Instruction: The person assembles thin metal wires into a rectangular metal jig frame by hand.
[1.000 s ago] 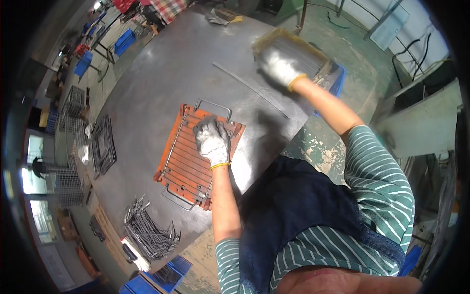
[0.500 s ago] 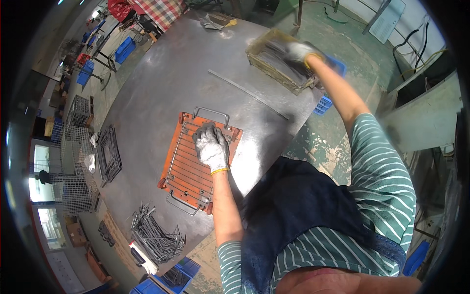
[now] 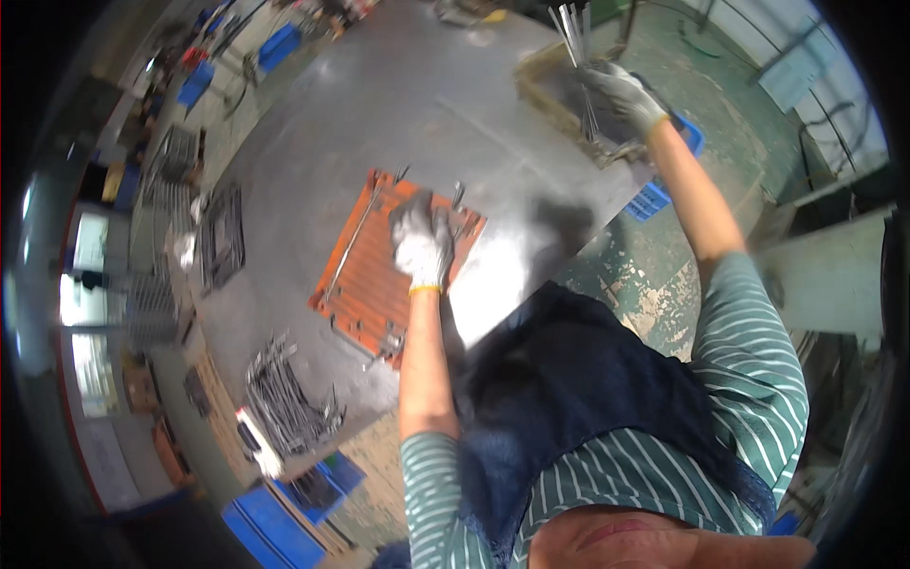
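Green, worn flooring (image 3: 654, 294) shows at 3 o'clock in the head view, read as a dial about its middle, and a broad grey metal table (image 3: 303, 152) fills much of the upper left half. Wire baskets (image 3: 171, 180) stand beyond the table at 10 o'clock, slightly blurred. Just left of the dial's middle, an orange board (image 3: 365, 270) lies tilted on the table, with thin metal wires over it and a slim rod along its 9 o'clock side; blur hides finer detail. The left hand (image 3: 420, 245), in a white glove with darkened fingers and a yellow cuff, rests on the board's 1 o'clock part, fingers toward 12; whether they pinch any wire I cannot tell. Between 1 and 2 o'clock, the gloved right hand (image 3: 626, 97) has its fingers closed around a bundle of thin metal rods (image 3: 573, 36), whose upper ends fan out toward 11 o'clock and whose lower ends point toward 7. Beneath that hand sits a yellowish, worn tray (image 3: 538, 93) at the table's far corner, near a blue crate (image 3: 649, 202) at 2 o'clock. A heap of bent metal pieces (image 3: 289, 394) lies at 8 o'clock, dark frames (image 3: 223, 237) between 9 and 10, and blue bins (image 3: 270, 526) at 7, below the table's edge.
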Demonstrator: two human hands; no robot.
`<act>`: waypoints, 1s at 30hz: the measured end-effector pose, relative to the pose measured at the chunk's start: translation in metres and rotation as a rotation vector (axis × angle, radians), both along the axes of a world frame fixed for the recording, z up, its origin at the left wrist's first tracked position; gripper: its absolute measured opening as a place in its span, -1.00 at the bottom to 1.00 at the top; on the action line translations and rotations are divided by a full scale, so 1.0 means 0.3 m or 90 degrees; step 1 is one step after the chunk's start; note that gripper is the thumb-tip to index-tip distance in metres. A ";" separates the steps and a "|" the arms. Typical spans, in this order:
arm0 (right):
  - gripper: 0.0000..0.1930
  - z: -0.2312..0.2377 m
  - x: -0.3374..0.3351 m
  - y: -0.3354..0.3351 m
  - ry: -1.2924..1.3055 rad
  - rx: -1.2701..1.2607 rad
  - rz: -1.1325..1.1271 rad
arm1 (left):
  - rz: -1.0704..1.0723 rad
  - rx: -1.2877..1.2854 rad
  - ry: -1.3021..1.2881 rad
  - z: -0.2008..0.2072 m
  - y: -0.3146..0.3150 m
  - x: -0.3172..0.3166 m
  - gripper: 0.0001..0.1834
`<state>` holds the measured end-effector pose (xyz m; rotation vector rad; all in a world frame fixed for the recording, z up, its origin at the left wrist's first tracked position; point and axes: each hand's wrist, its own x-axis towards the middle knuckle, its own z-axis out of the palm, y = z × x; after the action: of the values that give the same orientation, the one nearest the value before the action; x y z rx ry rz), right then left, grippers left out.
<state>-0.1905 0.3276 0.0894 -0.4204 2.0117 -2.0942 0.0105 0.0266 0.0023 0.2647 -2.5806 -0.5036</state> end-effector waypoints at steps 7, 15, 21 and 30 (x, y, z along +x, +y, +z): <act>-0.69 0.047 0.445 -0.312 0.039 0.269 0.446 | -0.100 0.544 -0.097 0.320 0.140 0.137 -0.47; -0.59 -0.246 0.536 -0.461 0.467 0.402 0.488 | -0.006 0.525 -0.045 0.262 0.103 0.318 -0.64; -0.66 -0.217 0.579 -0.451 0.320 0.342 0.463 | -0.086 0.629 0.010 0.253 0.131 0.330 -0.66; -0.70 -0.248 0.613 -0.434 0.501 0.298 0.391 | -0.005 0.541 -0.082 0.291 0.138 0.364 -0.67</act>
<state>-0.0065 0.1973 0.0150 -1.6903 2.2113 -1.1097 0.1197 0.0678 0.0897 0.5766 -2.3314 -1.6100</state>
